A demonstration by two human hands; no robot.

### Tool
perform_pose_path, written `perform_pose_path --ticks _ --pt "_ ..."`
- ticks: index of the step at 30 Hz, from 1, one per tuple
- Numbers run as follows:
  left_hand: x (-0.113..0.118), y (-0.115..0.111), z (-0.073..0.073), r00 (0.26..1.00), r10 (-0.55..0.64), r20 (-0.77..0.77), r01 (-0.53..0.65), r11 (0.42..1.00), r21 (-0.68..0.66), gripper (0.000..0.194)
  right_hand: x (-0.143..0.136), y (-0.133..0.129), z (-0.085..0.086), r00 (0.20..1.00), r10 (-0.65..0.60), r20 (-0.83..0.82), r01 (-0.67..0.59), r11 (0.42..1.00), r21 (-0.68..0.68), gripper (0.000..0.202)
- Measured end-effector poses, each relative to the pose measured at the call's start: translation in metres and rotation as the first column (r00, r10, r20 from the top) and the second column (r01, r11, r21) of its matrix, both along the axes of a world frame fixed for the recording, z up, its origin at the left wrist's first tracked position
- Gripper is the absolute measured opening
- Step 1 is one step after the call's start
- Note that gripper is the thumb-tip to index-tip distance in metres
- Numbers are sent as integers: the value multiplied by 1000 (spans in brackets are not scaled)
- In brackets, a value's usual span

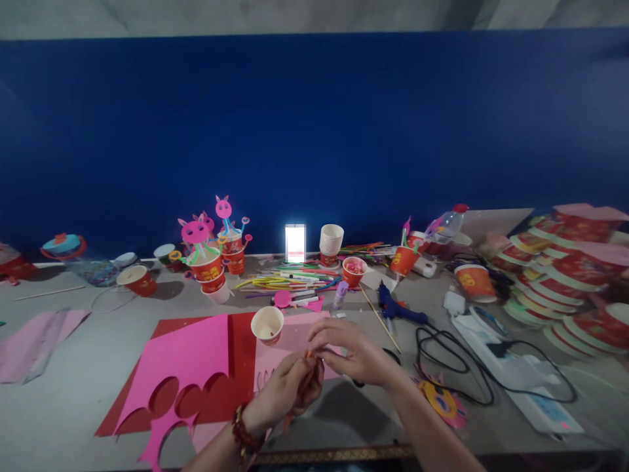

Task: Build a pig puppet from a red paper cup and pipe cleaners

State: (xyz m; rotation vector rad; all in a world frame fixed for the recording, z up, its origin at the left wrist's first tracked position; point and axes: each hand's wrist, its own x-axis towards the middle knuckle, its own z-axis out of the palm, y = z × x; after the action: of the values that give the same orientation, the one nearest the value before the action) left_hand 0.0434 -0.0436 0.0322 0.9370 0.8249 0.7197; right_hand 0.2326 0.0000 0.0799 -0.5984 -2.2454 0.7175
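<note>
— What's being handled, near centre?
— An orange piece [310,354], pinched by the left hand [293,380]; the right hand [352,351] is curled narrow beside it, its hold unclear. Adjusting, seemingly!
— Next?
— Steady fingertips seem required; the paper cup [271,341] stands beyond.

A small orange piece [310,354] is sitting up between the fingertips of the left hand [301,379] and the right hand [350,351]. The left hand's thumb and curled fingers are gripping it, and its tip is poking out just above them. The right hand's fingers are arching over it from the other side; whether they are pinching it is not showing clearly. The fingers are hiding most of its shape. More orange is peeking out below the left hand, possibly belonging to the same piece. The piece is being held above a pale pink sheet [302,325], near an upright paper cup [268,324].
</note>
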Motion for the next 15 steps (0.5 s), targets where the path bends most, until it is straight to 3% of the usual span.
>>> perform_pose_path --ticks 9,15 --pt "-1 4 14 992 -98 76 103 992 -70 42 0 6 -11 997 6 -80 0 997 74 14" --pt "-2 4 19 990 -106 94 118 986 -122 40 1 8 -19 984 29 -177 -24 999 27 14"
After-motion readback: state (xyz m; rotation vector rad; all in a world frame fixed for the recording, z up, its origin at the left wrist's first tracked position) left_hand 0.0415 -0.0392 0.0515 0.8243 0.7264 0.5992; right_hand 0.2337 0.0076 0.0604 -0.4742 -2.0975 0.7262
